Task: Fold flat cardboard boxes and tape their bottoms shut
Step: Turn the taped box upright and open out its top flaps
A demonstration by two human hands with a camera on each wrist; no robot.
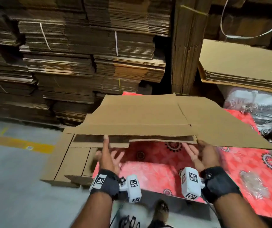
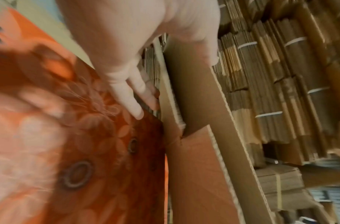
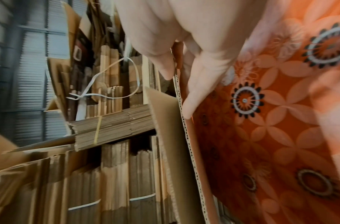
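1. Wrist straps [image 1: 104, 182] with white camera blocks carrying black-and-white square markers sit on both forearms, nearest the lens; no readable words show on them or anywhere else.
2. Left hand [image 1: 107, 157] grips the flat cardboard box [image 1: 148, 116] at its near edge: the thumb lies on top, the fingers [image 2: 134, 89] reach underneath.
3. Right hand [image 1: 201, 153] grips the same near edge further right, thumb [image 3: 163, 66] on one face and fingers on the other, pinching the corrugated edge.
4. That box is held roughly level above the red flower-patterned mat [image 1: 240, 163], its far right corner reaching toward the mat's right edge.
5. More flattened boxes [image 1: 69, 155] lie on the grey floor [image 1: 16, 178] at the mat's left edge, under the held box's left end.
6. Strapped bundles of flat cartons [image 1: 76, 60] wall off the far side; another stack [image 1: 247, 68] stands to the right.
7. Open floor with yellow marking lies to the left.
8. Both wrist views are motion-blurred, and the box's underside is mostly hidden.
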